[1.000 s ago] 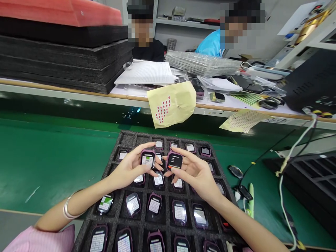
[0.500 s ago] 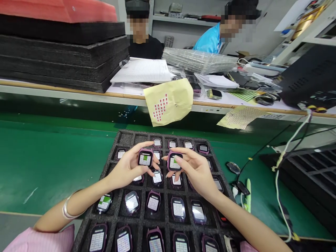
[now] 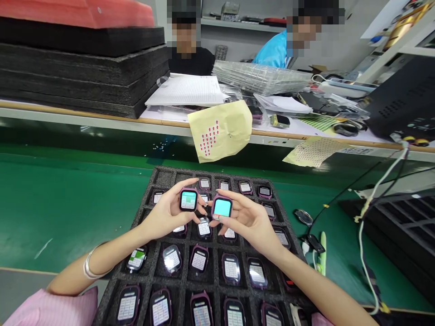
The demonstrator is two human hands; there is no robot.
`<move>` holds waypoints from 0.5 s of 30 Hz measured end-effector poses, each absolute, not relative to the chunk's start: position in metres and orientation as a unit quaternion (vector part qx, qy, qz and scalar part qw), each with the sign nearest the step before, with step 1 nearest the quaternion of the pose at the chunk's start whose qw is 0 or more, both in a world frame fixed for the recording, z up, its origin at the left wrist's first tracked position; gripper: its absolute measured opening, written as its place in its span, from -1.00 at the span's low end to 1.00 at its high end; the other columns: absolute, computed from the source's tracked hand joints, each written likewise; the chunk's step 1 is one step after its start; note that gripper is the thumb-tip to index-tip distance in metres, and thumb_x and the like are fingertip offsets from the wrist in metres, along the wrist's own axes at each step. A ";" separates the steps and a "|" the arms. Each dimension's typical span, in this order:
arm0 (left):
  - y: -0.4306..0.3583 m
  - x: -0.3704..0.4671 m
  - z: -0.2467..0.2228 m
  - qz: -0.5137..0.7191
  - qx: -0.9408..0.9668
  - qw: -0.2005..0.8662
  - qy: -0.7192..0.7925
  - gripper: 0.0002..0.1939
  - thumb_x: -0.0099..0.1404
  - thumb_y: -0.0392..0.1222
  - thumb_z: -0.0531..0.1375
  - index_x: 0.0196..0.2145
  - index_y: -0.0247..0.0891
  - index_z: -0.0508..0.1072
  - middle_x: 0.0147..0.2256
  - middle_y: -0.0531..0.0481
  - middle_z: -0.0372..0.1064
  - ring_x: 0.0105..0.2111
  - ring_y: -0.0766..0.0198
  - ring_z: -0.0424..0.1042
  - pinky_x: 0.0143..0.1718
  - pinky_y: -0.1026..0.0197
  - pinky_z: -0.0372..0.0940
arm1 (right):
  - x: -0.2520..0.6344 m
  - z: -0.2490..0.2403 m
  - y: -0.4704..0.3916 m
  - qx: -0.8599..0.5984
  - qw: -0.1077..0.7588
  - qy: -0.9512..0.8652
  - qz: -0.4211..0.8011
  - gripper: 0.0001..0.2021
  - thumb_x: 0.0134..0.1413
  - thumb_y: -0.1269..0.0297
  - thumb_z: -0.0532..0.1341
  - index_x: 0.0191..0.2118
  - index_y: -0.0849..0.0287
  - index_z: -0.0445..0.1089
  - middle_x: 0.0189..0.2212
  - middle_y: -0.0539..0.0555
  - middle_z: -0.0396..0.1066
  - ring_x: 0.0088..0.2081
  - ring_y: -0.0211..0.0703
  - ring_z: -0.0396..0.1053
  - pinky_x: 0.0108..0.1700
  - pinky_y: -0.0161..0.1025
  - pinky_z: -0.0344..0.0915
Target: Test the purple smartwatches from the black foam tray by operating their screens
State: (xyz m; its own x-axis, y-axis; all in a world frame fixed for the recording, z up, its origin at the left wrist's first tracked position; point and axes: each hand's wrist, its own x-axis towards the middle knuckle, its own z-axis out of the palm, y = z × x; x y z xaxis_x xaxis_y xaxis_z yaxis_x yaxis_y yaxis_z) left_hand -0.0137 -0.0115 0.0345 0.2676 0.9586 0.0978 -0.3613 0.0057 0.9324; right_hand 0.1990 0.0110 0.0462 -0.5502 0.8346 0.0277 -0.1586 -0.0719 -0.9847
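Note:
My left hand (image 3: 166,212) grips a purple-framed smartwatch (image 3: 188,199) by its edges, and the lit screen faces me. A second purple watch (image 3: 222,208) is held in my right hand (image 3: 249,222), its screen mostly plain cyan; the thumb lies at the lower edge of that screen. Both watches are held above a black foam tray (image 3: 181,283), side by side and slightly apart. In the tray's compartments lie several similar watches, most showing white grid screens, one with green patches (image 3: 136,259).
A stack of black foam trays (image 3: 81,77) stands on the shelf at the left. Papers (image 3: 186,90), a yellow sheet (image 3: 220,131) and plastic trays (image 3: 261,77) lie along it. Cables (image 3: 365,226) hang at the right. Two people are beyond the shelf.
Both held watches' screens have changed from white and green grids to cyan displays. My right thumb has moved down from mid-screen to the lower edge of its watch.

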 end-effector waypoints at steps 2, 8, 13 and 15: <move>-0.012 -0.014 0.033 0.520 0.471 0.638 0.317 -0.35 0.17 -0.37 0.29 0.17 -0.27 0.15 -0.22 -0.08 0.40 -0.26 0.23 0.46 -0.29 0.20 0.49 | 0.198 0.045 0.012 -0.295 0.366 -0.576 0.668 -0.51 0.08 0.38 0.33 0.13 0.10 0.27 0.04 0.21 0.39 -0.28 -0.04 0.55 -0.41 -0.21 0.54; -0.015 -0.021 0.027 0.511 0.471 0.640 0.328 -0.34 0.18 -0.37 0.28 0.18 -0.22 0.12 -0.18 -0.10 0.36 -0.25 0.23 0.47 -0.30 0.22 0.46 | 0.193 0.036 0.028 -0.280 0.312 -0.623 0.661 -0.38 0.05 0.36 0.34 0.22 0.06 0.15 -0.02 0.17 0.41 -0.21 -0.03 0.53 -0.32 -0.18 0.54; -0.018 -0.034 0.019 0.492 0.491 0.634 0.339 -0.15 0.14 -0.39 0.31 0.24 0.03 -0.01 -0.09 -0.04 0.23 -0.13 0.18 0.46 -0.20 0.19 0.43 | 0.166 0.018 0.079 -0.310 0.218 -0.844 0.379 -0.44 0.12 0.36 0.26 0.21 0.20 0.12 -0.26 0.09 0.47 -0.30 -0.10 0.49 -0.29 -0.17 0.47; -0.014 -0.040 0.013 0.490 0.507 0.613 0.357 -0.21 0.19 -0.32 0.27 0.24 0.04 -0.05 -0.09 -0.04 0.20 -0.12 0.13 0.46 -0.16 0.09 0.44 | 0.147 0.010 0.102 -0.321 0.213 -0.875 0.293 -0.50 0.03 0.36 0.34 0.11 0.20 0.26 -0.23 0.10 0.43 -0.23 -0.05 0.43 -0.15 -0.09 0.39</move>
